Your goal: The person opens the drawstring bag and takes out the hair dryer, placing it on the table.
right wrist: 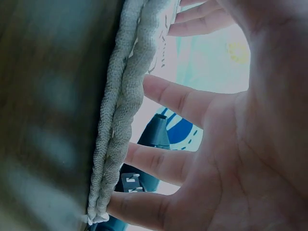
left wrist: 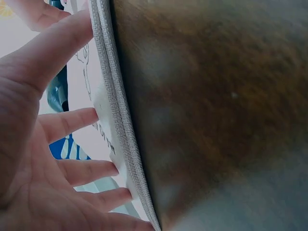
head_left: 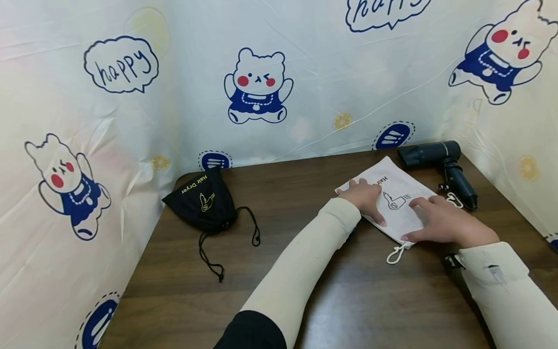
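Note:
A white drawstring bag lies flat on the table, printed with the word Hair and a hair dryer drawing. My left hand rests its spread fingertips along the bag's left side. On the opposite side, my right hand touches the bag with thumb and fingers spread. Straight fingers meet the bag's surface in the left wrist view. The bag's gathered edge runs before the fingertips in the right wrist view. White cord loops stick out at the bag's near corner and beside the right hand.
Behind the right hand lies a black hair dryer, its handle pointing toward me. A black drawstring pouch marked Hair Dryer sits at the left of the wooden table, cords trailing. A printed curtain encloses the back and sides.

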Tool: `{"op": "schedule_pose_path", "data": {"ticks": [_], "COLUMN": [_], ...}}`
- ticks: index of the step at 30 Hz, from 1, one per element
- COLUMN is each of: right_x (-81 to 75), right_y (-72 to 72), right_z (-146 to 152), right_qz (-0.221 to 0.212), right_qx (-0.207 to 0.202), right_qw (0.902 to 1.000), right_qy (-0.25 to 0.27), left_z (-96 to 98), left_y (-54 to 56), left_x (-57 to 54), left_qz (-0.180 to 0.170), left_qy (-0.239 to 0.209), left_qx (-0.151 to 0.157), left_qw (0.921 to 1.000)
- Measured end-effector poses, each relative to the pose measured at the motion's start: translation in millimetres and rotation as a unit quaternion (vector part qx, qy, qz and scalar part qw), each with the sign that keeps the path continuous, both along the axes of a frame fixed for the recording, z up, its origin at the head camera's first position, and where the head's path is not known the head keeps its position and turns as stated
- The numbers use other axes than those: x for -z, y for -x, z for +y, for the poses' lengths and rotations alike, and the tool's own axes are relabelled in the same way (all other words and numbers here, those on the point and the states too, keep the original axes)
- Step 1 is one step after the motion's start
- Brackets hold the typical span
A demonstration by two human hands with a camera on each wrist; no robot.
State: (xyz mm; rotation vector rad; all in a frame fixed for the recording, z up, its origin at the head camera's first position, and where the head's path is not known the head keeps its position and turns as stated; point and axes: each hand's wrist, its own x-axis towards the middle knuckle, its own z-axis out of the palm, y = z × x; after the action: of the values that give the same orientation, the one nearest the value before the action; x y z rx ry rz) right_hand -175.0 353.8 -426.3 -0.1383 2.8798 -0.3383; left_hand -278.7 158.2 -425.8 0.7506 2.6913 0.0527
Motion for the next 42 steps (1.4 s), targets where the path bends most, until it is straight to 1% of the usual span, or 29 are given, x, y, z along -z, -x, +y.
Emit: {"op": "schedule_pose_path", "data": {"ticks": [4,8,19,23,29,35,39,42], "right_x": [-1.7,-1.6,1.9,2.0,0.2,1.3,0.6,-0.7], "right_y": [-1.3,-3.0,1.3,0.0,-2.6,-1.9,-0.8,-1.0], "right_z": [3,5,8,10,12,14,14,15], "right_qz": [-0.01,-0.018,-0.016,-0.012,-0.004,0.002,-0.003,-0.009], "right_qx": [0.008,0.016,0.018,0.02,0.018,0.013,0.019,0.022], "right_qw": [0.9999,0.9997,0.9997,0.9997,0.9998,0.9999,0.9998,0.9997], "right_qy": [0.001,0.0,0.001,-0.001,0.001,0.002,0.003,0.001], "left_z": [5.3,8.8,7.5,9.7,13.1,13.2,12.4,12.0], "left_y": [2.9,3.9,3.8,3.0,1.5,1.2,0.2,-0.3], "left_x": [4.6,6.9,2.2,2.4,3.1,2.0,0.6,1.7], "left_qz": [-0.004,-0.015,-0.015,-0.019,-0.014,-0.011,-0.008,-0.009], "left_qy": [0.005,0.007,-0.002,-0.003,-0.009,-0.009,-0.016,-0.022], "left_qx": [0.003,0.002,0.0,0.003,0.004,0.006,0.009,0.011], "left_qw": [1.0,0.9999,0.9999,0.9998,0.9999,0.9999,0.9998,0.9996]}}
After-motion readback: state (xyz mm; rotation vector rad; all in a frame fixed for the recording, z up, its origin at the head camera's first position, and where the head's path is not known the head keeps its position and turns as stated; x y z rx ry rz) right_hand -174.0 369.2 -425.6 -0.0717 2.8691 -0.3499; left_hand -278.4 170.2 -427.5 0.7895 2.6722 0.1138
